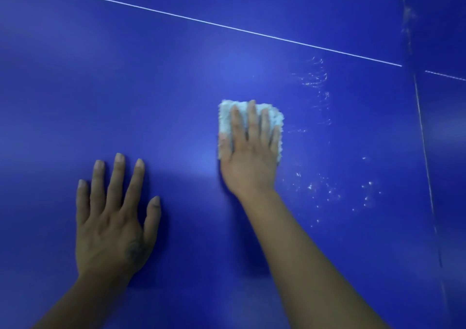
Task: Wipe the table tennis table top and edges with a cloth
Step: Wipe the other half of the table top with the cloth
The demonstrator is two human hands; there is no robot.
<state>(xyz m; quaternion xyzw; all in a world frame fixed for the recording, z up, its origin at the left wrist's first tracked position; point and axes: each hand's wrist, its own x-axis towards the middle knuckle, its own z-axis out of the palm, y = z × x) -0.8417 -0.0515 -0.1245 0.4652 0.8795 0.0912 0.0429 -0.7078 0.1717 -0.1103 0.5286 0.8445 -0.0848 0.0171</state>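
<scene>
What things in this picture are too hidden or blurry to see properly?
Head view only.
The cloth: its middle is hidden under the right hand.
The table: its outer edges are cut off by the frame.
The white specks right of the cloth: too blurred to tell water from dust.
The thin line at far right: blurred; seam or gap, cannot tell.

I see flat blue table top (176, 89) free fwd, L & R; only obstacle: left hand (113, 225), flat on it near-left.
</scene>
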